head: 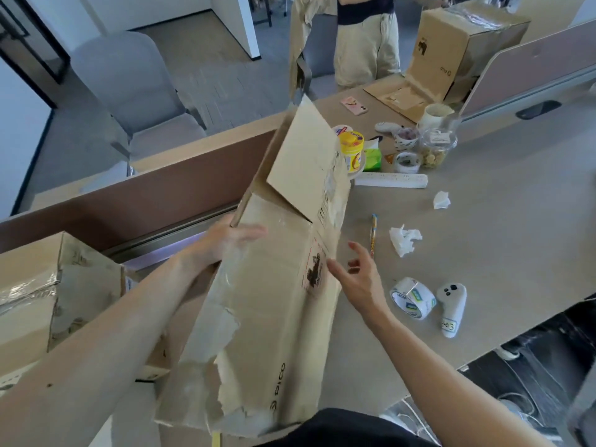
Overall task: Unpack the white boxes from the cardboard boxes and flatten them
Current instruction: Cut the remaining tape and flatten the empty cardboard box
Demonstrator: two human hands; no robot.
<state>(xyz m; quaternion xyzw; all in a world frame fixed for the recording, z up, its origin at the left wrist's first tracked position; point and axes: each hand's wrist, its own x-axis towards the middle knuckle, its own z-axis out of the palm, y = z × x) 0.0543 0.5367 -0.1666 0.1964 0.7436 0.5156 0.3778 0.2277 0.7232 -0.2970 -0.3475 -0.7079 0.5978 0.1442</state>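
Note:
A long brown cardboard box (267, 311) with torn tape and a ragged near end lies on the desk in front of me, its far flap (303, 156) standing up. My left hand (225, 240) rests on its top left edge with fingers straight. My right hand (354, 275) hovers at the box's right edge, fingers spread and relaxed, holding nothing. Another taped cardboard box (42, 291) stands at my left. A third cardboard box (451, 43) stands at the far end of the desk. No white box shows.
On the desk (500, 237) to the right lie a tape roll (411, 298), a white controller (451, 308), crumpled tissues (404, 240), a pen (374, 233), a power strip (392, 180), cups and snack jars (351, 150). A person (364, 37) stands beyond the desk. A grey chair (138, 91) sits behind the partition.

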